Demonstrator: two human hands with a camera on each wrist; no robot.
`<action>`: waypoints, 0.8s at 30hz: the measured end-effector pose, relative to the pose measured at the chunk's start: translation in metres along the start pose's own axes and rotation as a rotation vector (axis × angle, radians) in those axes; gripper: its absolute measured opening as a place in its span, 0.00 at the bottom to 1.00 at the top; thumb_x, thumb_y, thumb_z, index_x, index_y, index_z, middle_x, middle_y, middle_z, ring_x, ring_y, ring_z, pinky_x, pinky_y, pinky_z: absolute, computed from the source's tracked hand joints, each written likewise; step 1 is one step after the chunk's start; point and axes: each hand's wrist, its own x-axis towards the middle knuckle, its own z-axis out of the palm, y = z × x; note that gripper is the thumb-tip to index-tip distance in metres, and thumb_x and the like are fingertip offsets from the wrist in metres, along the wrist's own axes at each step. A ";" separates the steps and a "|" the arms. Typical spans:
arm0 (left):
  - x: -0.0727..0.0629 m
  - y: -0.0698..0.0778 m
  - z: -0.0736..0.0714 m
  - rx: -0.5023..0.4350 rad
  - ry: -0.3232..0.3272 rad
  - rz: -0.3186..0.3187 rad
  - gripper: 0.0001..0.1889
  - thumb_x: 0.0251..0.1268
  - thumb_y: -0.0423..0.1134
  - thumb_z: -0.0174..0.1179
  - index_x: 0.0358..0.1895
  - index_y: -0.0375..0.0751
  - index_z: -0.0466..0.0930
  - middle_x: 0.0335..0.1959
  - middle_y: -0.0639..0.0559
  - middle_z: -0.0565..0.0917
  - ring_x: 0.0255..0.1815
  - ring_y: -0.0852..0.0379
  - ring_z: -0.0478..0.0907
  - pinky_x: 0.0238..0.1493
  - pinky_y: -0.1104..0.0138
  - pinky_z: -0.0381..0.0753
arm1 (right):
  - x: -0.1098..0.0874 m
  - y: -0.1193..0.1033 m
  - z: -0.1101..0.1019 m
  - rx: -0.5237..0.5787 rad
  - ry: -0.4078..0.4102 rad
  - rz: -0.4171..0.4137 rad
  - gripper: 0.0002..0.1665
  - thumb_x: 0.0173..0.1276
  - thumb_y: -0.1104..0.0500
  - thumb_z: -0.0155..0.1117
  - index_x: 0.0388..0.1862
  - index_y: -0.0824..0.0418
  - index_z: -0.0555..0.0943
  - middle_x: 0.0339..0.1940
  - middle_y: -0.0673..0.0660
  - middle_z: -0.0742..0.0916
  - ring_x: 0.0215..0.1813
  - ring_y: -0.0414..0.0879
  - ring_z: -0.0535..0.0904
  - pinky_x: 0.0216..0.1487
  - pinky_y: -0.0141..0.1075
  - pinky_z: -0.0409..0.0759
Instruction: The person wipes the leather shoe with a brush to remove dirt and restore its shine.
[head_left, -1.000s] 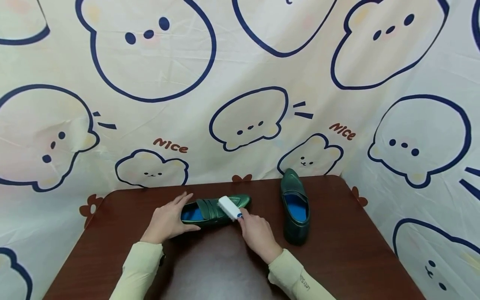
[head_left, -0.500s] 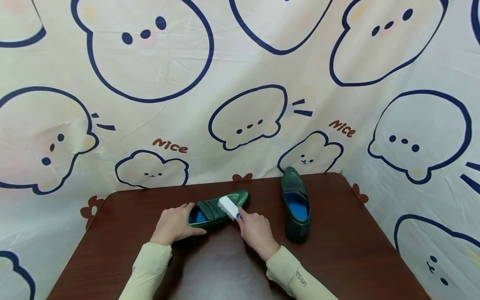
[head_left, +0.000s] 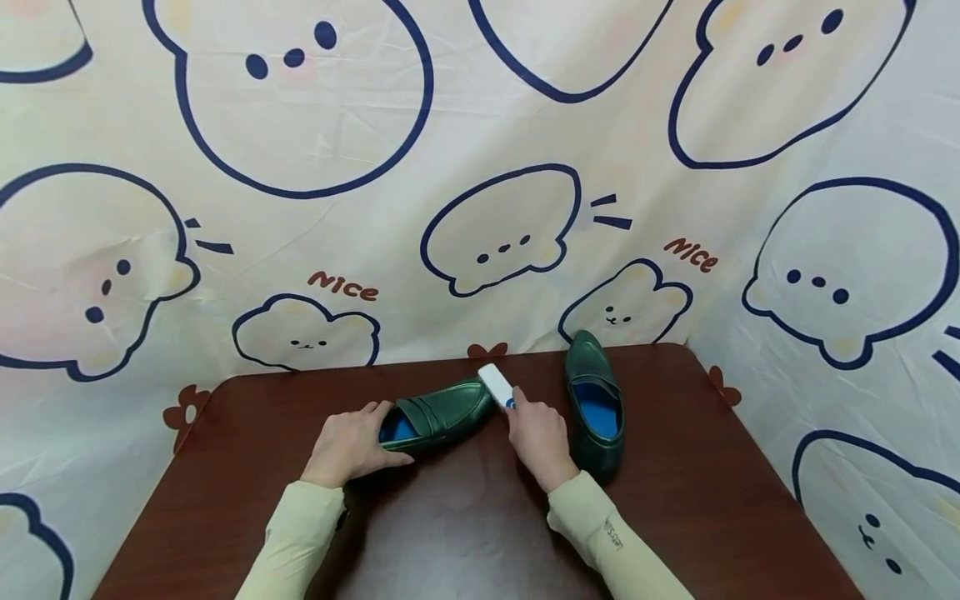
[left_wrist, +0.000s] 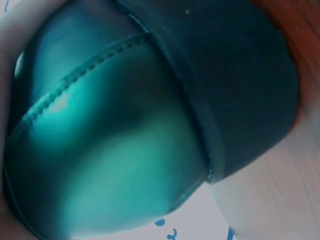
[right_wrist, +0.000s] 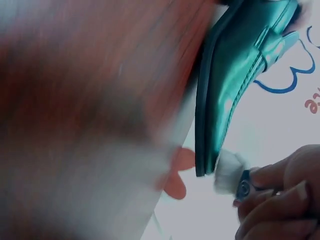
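A green loafer (head_left: 442, 413) with a blue insole lies in the middle of the table, its toe towards the right. My left hand (head_left: 348, 446) grips its heel end, thumb on the near side and fingers on the far side. Close up in the left wrist view, the heel (left_wrist: 115, 150) of that loafer fills much of the picture. My right hand (head_left: 542, 442) holds a white brush (head_left: 496, 386) by its handle, the head right at the loafer's toe. In the right wrist view the brush (right_wrist: 231, 172) is blurred beside the toe tip.
A second green loafer (head_left: 595, 404) stands to the right of my right hand, toe towards the back wall. The dark brown table (head_left: 285, 408) ends at a fabric backdrop (head_left: 405, 325) printed with cartoon bears.
The loafer first slid right and tilted toe-up-right with my left hand. Then my right hand moved the brush from the vamp to the right, out to the toe.
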 end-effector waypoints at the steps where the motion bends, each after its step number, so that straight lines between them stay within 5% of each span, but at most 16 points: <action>1: 0.000 0.000 0.000 0.002 -0.002 0.000 0.51 0.47 0.74 0.72 0.68 0.41 0.76 0.59 0.41 0.84 0.45 0.47 0.84 0.46 0.47 0.84 | -0.002 -0.001 -0.001 0.049 -0.021 -0.028 0.24 0.76 0.52 0.67 0.67 0.59 0.80 0.46 0.62 0.91 0.32 0.50 0.86 0.37 0.47 0.87; 5: -0.001 -0.001 -0.001 0.009 -0.008 -0.005 0.51 0.47 0.74 0.71 0.69 0.41 0.75 0.60 0.40 0.84 0.45 0.47 0.84 0.46 0.47 0.84 | -0.011 -0.010 -0.001 0.241 -0.155 -0.139 0.24 0.78 0.51 0.64 0.69 0.56 0.80 0.54 0.60 0.90 0.42 0.47 0.86 0.48 0.47 0.87; 9: -0.001 0.000 -0.002 0.006 -0.009 -0.005 0.51 0.47 0.73 0.71 0.69 0.40 0.75 0.60 0.39 0.84 0.45 0.47 0.84 0.48 0.46 0.84 | -0.017 -0.018 0.001 0.287 -0.207 -0.161 0.24 0.79 0.50 0.62 0.70 0.54 0.80 0.58 0.59 0.89 0.47 0.47 0.86 0.51 0.47 0.86; 16: -0.002 0.000 -0.001 0.008 -0.035 -0.008 0.52 0.47 0.74 0.71 0.70 0.41 0.75 0.63 0.39 0.83 0.49 0.44 0.85 0.50 0.46 0.84 | -0.016 -0.010 0.008 0.178 -0.135 -0.132 0.23 0.77 0.51 0.65 0.67 0.55 0.82 0.52 0.60 0.91 0.40 0.49 0.87 0.42 0.46 0.86; 24: 0.000 -0.001 0.001 0.002 0.001 0.006 0.50 0.47 0.73 0.71 0.68 0.42 0.76 0.61 0.40 0.84 0.47 0.45 0.85 0.50 0.45 0.83 | -0.007 0.005 0.008 0.015 0.028 0.011 0.24 0.74 0.53 0.69 0.65 0.60 0.81 0.44 0.64 0.91 0.30 0.54 0.86 0.32 0.50 0.86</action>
